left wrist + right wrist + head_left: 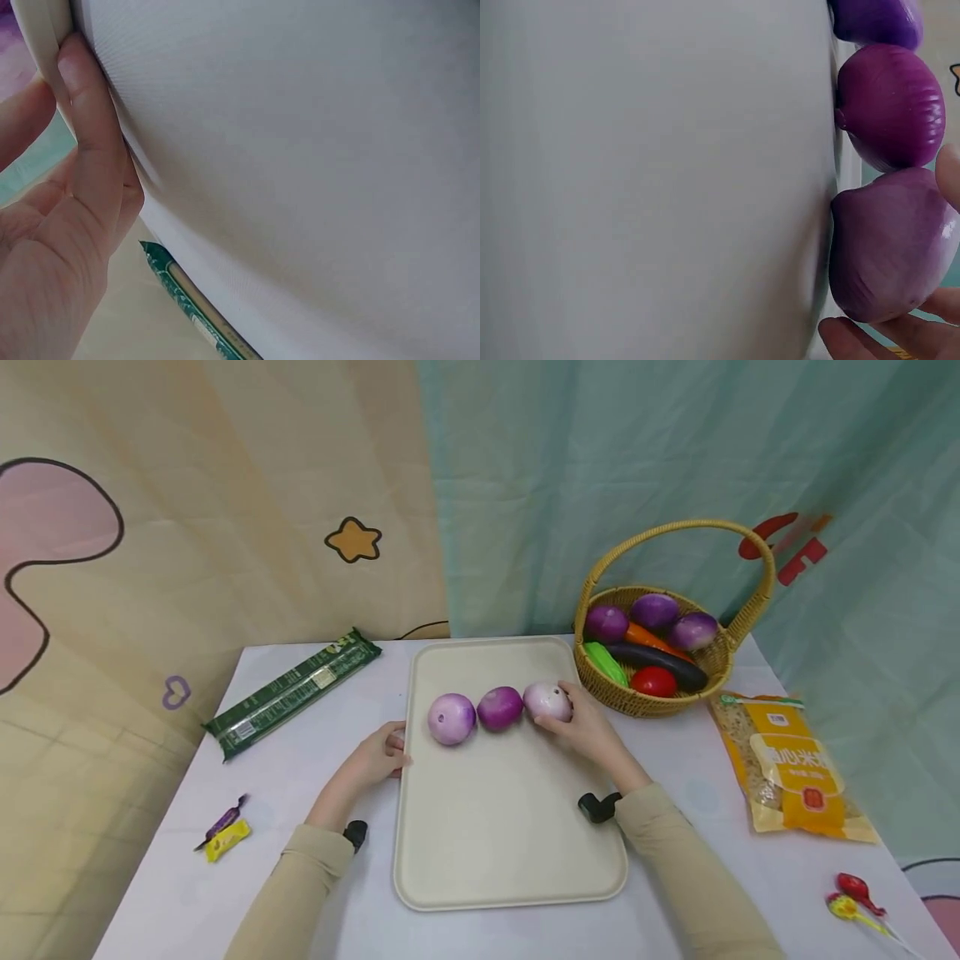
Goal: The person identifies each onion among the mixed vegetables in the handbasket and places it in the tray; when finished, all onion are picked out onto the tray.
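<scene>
A cream tray [510, 827] lies on the white table with three onions in a row across its upper part. At the left is a pale purple onion [452, 719], in the middle a deep magenta onion [499, 708]. The rightmost one, a whitish-purple onion [546, 702], is gripped by my right hand [581, 727], thumb on the near side and fingers round the far side. In the right wrist view this onion [889, 244] sits against the magenta one [892, 109]. My left hand [378, 753] pinches the tray's left rim [49, 37] between thumb and fingers.
A wicker basket [637, 700] of onions, an eggplant, a carrot and other vegetables stands at the tray's back right. A green long packet [292, 693] lies back left, wrapped candies [227, 841] front left. To the right are a yellow food bag [798, 768] and lollipops [855, 893].
</scene>
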Demonstrator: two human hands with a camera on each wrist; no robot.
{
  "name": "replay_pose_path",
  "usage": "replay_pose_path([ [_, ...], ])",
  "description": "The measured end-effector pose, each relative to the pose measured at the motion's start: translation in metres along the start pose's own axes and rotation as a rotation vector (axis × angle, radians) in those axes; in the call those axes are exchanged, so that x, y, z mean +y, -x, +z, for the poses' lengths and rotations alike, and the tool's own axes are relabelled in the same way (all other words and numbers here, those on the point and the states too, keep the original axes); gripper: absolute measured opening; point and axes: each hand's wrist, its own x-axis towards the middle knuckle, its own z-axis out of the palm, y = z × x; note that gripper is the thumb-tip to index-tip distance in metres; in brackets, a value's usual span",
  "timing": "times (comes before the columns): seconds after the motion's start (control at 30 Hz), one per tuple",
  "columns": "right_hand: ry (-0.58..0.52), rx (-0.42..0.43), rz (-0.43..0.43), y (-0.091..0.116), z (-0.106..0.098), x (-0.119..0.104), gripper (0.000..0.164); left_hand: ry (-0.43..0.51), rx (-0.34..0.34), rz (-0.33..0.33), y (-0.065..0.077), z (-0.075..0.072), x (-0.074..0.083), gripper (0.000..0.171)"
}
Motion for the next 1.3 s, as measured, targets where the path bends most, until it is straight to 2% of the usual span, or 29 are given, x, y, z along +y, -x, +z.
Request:
replay_pose_path([
  [0.2, 0.018, -0.011, 0.000, -0.002, -0.001, -0.003, 0.091, 0.000, 0.009, 0.007, 0.003, -0.005, 0.000, 0.063],
  [0.3, 0.010, 0.016, 0.015, 0.002, -0.007, -0.006, 0.088, -0.010, 0.010, 0.016, 0.004, -0.007, 0.001, 0.062],
  [0.4, 0.007, 0.080, -0.007, 0.006, -0.019, -0.010, 0.076, -0.026, 0.011, 0.022, 0.004, -0.009, 0.001, 0.062],
  [0.53, -0.020, 0.208, -0.072, 0.006, -0.044, -0.017, 0.057, -0.036, 0.010, 0.027, 0.004, -0.011, 0.001, 0.062],
  [0.67, -0.052, 0.325, -0.101, -0.002, -0.080, -0.019, 0.052, -0.034, 0.018, 0.024, 0.004, -0.011, 0.002, 0.062],
  [0.77, -0.049, 0.398, -0.034, -0.011, -0.112, -0.013, 0.060, -0.032, 0.022, 0.021, 0.004, -0.011, 0.002, 0.061],
  [0.93, -0.060, 0.517, 0.132, -0.030, -0.155, 0.013, 0.072, -0.019, 0.021, 0.021, 0.003, -0.008, 0.001, 0.061],
  [1.13, -0.170, 0.495, 0.301, -0.047, -0.169, 0.054, 0.081, -0.010, 0.009, 0.021, 0.001, -0.002, -0.004, 0.062],
  [1.23, -0.195, 0.452, 0.361, -0.052, -0.172, 0.065, 0.085, 0.002, 0.010, 0.026, 0.000, 0.000, -0.005, 0.062],
  [1.3, -0.172, 0.412, 0.391, -0.054, -0.173, 0.068, 0.088, 0.012, 0.008, 0.026, -0.001, 0.001, -0.006, 0.062],
])
